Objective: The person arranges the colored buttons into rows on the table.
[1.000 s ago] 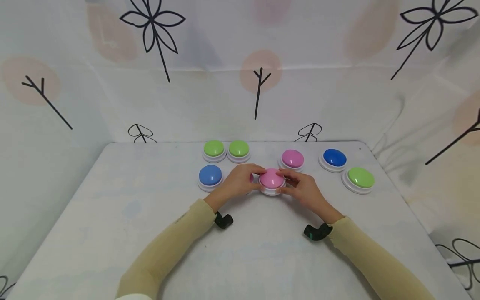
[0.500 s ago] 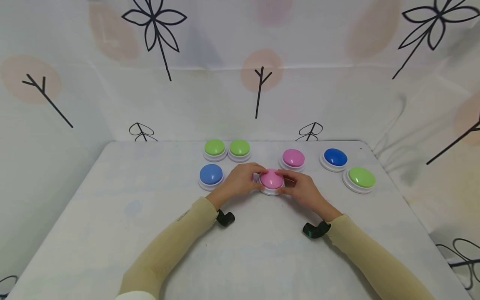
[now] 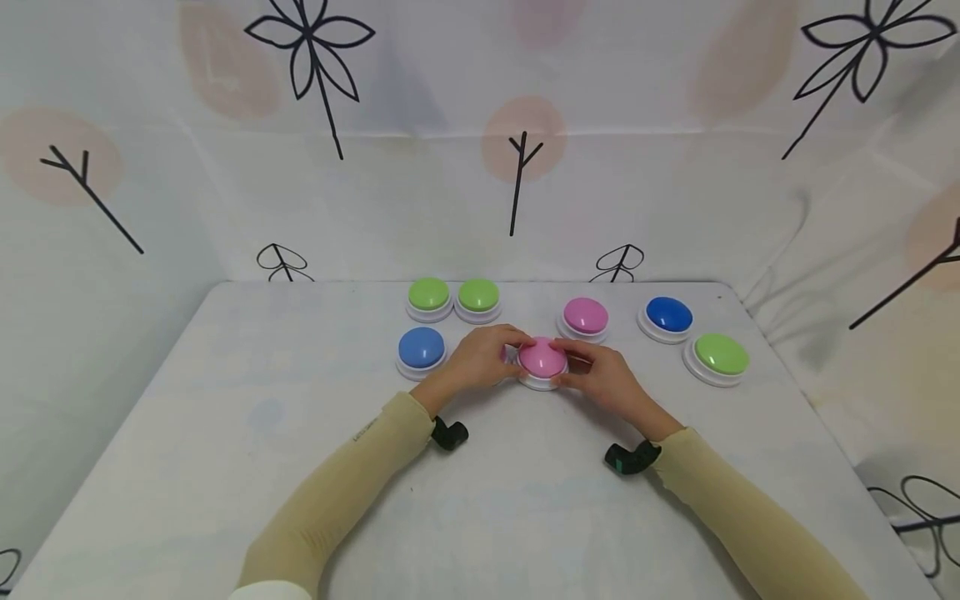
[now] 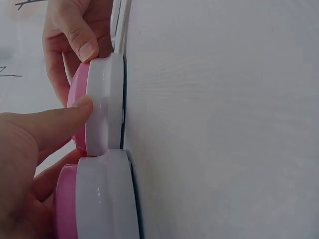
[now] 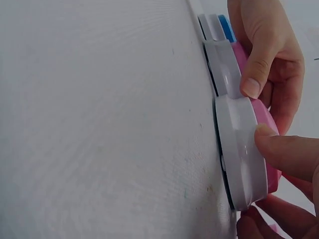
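Pinches with left hand and right hand the pink button from two sides, with thumbs and fingers curled at its edge. Has this button flat on the white table, toward the back, touching a second pink button partly covered by left hand. Has behind it a third pink button, to the left two green buttons and a light blue button, to the right a dark blue button and another green button. Wears beige sleeves, with dark print on the left one, too small for reading.
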Available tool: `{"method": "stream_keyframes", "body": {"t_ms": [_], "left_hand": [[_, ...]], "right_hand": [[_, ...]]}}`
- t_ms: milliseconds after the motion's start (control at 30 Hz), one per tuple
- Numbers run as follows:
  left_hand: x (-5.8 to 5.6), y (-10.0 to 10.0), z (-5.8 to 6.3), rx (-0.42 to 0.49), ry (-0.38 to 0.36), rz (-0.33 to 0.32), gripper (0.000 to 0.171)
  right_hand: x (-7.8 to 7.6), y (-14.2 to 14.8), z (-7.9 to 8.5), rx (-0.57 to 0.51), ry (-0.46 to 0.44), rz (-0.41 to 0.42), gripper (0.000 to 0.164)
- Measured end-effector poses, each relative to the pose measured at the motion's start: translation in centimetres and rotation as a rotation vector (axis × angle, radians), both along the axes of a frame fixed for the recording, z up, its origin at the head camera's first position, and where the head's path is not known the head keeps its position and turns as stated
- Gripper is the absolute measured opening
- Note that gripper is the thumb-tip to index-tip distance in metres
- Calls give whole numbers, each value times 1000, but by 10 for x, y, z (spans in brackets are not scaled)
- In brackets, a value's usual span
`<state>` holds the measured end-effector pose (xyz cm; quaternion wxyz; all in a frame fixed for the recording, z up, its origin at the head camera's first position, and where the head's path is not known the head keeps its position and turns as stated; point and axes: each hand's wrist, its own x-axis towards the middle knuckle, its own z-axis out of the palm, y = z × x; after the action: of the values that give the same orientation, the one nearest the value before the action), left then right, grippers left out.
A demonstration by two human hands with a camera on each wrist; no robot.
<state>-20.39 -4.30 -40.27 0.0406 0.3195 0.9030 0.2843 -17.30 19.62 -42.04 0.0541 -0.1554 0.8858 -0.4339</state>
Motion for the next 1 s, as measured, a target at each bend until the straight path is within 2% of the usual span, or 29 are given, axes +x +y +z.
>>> {"method": "stream_keyframes", "body": {"t_ms": [233,667,867,1000], "left_hand": [[-2,-2,3,29,-49,-5,42],[-4,-11,15,111,-184,104,38],[-10,-22,18,181,-166,110,39],[-14,-34,19,223,-171,146,38]], "right_hand": [[-2,3,4,-16,8,-5,51],[-10,1,13,-12,17,-63,47],[-12,-5,20,-42,18,-66,45],[-14,-10,24,-59,15,-77,44]]}}
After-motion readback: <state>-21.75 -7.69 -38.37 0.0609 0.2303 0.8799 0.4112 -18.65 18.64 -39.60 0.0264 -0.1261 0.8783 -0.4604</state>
